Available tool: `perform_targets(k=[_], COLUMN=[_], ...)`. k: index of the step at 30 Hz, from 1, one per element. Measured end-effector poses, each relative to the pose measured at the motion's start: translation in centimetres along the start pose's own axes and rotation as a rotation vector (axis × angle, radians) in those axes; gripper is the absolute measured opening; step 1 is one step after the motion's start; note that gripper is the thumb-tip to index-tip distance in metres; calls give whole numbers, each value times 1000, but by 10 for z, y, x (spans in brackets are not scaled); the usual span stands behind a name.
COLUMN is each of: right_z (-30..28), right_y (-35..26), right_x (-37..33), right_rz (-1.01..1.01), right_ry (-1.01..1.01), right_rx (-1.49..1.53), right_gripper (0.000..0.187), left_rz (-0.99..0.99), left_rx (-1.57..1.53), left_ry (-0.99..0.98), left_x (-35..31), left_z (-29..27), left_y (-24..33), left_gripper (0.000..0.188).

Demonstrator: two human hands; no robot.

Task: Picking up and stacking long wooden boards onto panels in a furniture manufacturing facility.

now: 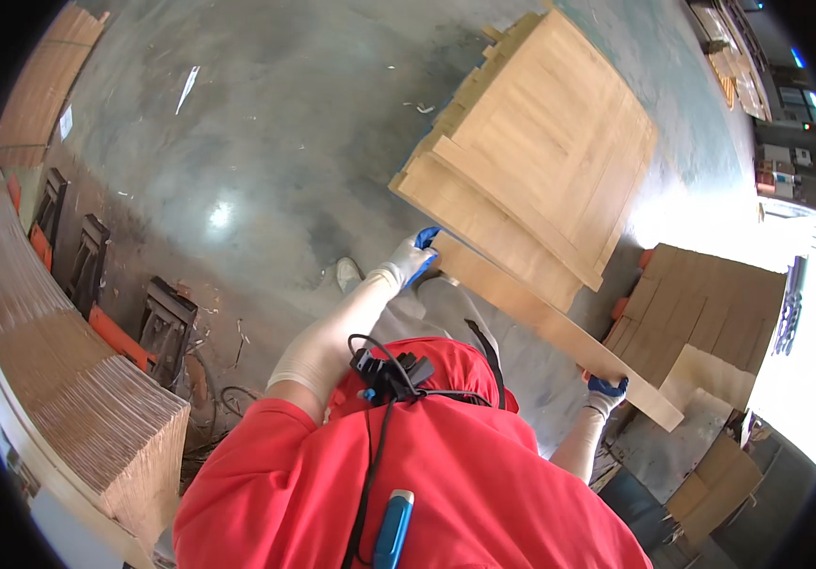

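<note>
A long, narrow wooden plank (548,327) stretches across in front of me, slanting from upper left to lower right. Near its left end, my left hand (412,256) grips it, in a white glove with blue on the fingers. My right hand (607,392), gloved the same way, is closed round its edge toward the far right end. Just beyond the plank stands a stack of wood boards (559,123), with some loose boards lying unevenly on its near side.
Strapped stacks of brown sheets (76,379) line the left side, beside dark frames (166,327) and an orange bar (116,337). Another board stack (702,308) stands at right, near a cardboard piece (714,488). Grey concrete floor (237,123) spreads ahead.
</note>
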State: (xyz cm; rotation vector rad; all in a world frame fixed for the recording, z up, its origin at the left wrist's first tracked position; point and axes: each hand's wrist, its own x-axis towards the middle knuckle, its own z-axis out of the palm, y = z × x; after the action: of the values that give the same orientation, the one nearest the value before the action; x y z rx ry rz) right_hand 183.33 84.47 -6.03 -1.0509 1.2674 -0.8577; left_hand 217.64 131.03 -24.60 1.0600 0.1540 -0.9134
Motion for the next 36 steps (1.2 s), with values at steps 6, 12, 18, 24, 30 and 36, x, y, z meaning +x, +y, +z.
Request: perform_targets(k=[6, 12, 18, 24, 30, 36], right_z=[101, 272, 532, 779, 899, 914], right_y=[-51, -71, -92, -191, -199, 5], right_x=[26, 49, 10, -147, -235, -256], right_rz=[58, -409, 73, -3, -655, -643], right_ry=[-286, -591, -867, -911, -936, -821], right_rx=[192, -35, 615, 722, 268, -644], right_gripper=[53, 43, 25, 25, 86, 114], left_rz=[59, 313, 527, 682, 731, 895], left_rx=[659, 1395, 1383, 1006, 452, 172], left_ry=[93, -90, -157, 100, 148, 73], left_x=[-23, -4, 49, 112, 187, 300], left_z=[-27, -1, 35, 72, 24, 6], left_y=[100, 235, 363, 525, 653, 709], left_gripper=[82, 86, 86, 74, 35, 26])
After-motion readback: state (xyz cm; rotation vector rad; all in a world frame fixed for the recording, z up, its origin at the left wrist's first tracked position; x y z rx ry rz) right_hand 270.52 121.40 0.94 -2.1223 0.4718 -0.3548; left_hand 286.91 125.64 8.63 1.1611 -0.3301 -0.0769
